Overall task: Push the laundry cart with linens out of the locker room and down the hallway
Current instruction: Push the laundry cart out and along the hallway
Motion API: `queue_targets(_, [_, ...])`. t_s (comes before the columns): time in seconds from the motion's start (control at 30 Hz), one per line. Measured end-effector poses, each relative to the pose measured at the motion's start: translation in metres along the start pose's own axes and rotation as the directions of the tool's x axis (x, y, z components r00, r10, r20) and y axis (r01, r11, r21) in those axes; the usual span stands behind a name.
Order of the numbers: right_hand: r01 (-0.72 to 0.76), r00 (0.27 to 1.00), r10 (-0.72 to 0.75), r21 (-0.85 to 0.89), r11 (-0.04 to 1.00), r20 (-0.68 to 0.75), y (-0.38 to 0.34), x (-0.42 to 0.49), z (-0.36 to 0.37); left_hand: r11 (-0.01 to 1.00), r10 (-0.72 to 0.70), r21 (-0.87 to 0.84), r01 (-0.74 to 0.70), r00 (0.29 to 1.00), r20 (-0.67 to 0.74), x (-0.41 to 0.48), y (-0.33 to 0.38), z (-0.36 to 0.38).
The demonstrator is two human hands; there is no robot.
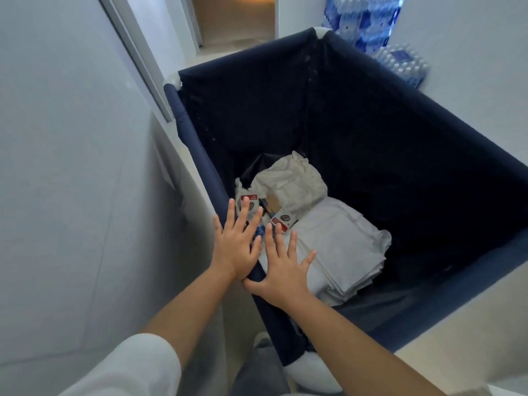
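Note:
A large laundry cart [197, 155] with dark navy fabric walls fills the middle of the view. At its bottom lie folded white linens [340, 247], crumpled paper and small red-and-white boxes [283, 221]. My left hand [237, 241] and my right hand [283, 270] rest side by side on the cart's near left rim, palms down, fingers spread and extended over the rim. Neither hand is wrapped around anything.
A white wall [71, 167] runs close along the cart's left side. Ahead is a door frame [143, 55] and an opening to a tan floor [237, 21]. Stacked packs of water bottles [368, 21] stand against the right wall behind the cart.

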State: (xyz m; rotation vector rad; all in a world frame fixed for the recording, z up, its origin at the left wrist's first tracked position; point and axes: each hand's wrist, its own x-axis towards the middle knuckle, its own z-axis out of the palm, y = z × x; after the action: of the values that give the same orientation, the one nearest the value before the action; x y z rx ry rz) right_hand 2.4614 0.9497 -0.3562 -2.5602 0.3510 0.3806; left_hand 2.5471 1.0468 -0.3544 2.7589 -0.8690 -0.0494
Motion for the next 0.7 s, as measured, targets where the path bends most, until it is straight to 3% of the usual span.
queue_targets(0.33, [-0.021, 0.999, 0.020, -0.039, 0.999, -0.048, 0.003, 0.024, -0.013, 0.996, 0.028, -0.079, -0.031, 0.999, -0.030, 0.030, -0.003, 0.004])
queue_targets(0.7, [-0.210, 0.960, 0.181, -0.122, 0.970, -0.212, 0.055, -0.002, -0.047, 0.996, 0.082, -0.034, -0.083, 0.996, -0.030, 0.050, 0.062, 0.023])
